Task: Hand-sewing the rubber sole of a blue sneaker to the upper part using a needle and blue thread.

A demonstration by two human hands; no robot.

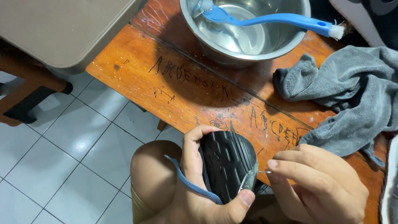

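Over the person's knee [155, 174], the left hand [199, 186] holds a black shoe [228, 164] with its sole facing up. Its fingers and thumb are wrapped tight around the shoe. A blue lace [192, 186] hangs across that hand. The right hand [319, 182] sits just beside the shoe's edge, and its fingers are pressed together, pinching a thin needle [265, 171] that touches the shoe. Behind the hands stands an orange wooden bench [166, 79]. On it are a metal bowl [244, 31] with a blue brush [273, 18] lying across it, and a grey towel [344, 91] near the right hand.
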